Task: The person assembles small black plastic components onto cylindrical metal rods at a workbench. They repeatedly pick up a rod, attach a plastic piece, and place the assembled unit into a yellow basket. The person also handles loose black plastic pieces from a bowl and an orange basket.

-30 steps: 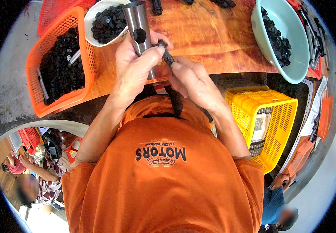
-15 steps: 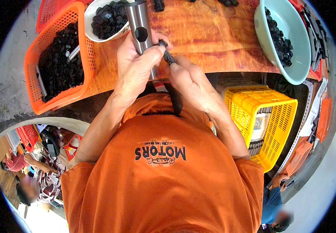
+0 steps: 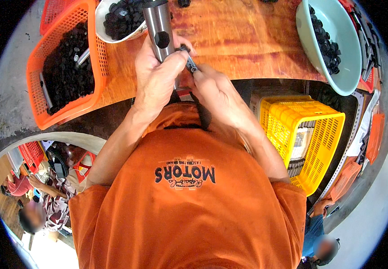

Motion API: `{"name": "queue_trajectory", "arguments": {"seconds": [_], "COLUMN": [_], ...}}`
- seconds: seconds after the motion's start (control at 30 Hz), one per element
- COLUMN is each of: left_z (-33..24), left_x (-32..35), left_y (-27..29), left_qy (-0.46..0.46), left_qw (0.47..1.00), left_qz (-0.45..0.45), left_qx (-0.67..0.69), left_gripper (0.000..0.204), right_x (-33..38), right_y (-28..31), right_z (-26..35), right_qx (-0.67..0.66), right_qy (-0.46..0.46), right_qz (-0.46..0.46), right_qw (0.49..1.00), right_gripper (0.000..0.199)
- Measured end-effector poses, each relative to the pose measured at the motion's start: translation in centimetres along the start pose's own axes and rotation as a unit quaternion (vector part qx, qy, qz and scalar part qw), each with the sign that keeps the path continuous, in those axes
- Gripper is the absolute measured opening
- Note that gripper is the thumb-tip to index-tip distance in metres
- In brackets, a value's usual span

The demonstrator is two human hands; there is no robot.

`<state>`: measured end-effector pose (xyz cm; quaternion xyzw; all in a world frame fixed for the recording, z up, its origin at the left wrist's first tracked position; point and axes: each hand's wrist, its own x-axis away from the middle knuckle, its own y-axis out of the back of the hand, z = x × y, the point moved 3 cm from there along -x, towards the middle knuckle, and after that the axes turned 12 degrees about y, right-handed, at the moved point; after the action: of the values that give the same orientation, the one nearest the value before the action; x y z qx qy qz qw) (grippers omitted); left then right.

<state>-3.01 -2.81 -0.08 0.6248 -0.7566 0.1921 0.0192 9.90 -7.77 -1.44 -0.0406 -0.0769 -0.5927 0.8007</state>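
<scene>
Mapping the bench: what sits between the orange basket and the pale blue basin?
Head view, left to right: white bowl of black parts, left hand gripping a metal cylinder, right hand holding a slim dark part, then wooden tabletop.

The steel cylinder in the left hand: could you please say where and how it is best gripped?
Probably around the steel cylinder's exposed upper barrel, above the dark hole, from the far side: it is smooth and round there, while the left hand grips its lower part.
</scene>
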Motion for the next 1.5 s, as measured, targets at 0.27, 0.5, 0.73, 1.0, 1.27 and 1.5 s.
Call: {"name": "queue_trajectory", "arguments": {"seconds": [0.27, 0.5, 0.73, 1.0, 1.27, 1.5], "left_z": [1.1, -1.1, -1.5, -3.2, -2.1, -0.9], "left_x": [-0.8, -2.9, -4.2, -3.8, -3.9, -2.8], "left_y": [0.5, 1.4, 2.0, 0.2, 0.2, 0.9], "left_qy": [0.019, 0.041, 0.110, 0.132, 0.060, 0.097], "left_qw": [0.997, 0.968, 0.924, 0.933, 0.957, 0.954], "left_qz": [-0.005, 0.071, 0.131, -0.028, -0.044, 0.043], "left_qx": [0.074, 0.237, 0.343, 0.333, 0.280, 0.279], "left_gripper": [0.043, 0.043, 0.037, 0.044, 0.038, 0.042], "right_x": [-0.1, 2.6, 2.5, 1.9, 1.3, 0.7], "right_y": [0.2, 0.4, -0.5, -0.7, -0.7, -1.0], "right_z": [-0.5, -0.9, 0.3, 0.0, 1.3, 1.2], "right_qx": [-0.077, -0.074, -0.065, 0.015, -0.024, -0.074], "right_qy": [-0.014, -0.050, -0.052, 0.007, -0.049, -0.036], "right_qz": [-0.025, 0.026, 0.030, 0.043, 0.068, 0.048], "right_qw": [0.997, 0.996, 0.996, 0.999, 0.996, 0.995], "right_gripper": [0.032, 0.031, 0.029, 0.028, 0.035, 0.034]}}
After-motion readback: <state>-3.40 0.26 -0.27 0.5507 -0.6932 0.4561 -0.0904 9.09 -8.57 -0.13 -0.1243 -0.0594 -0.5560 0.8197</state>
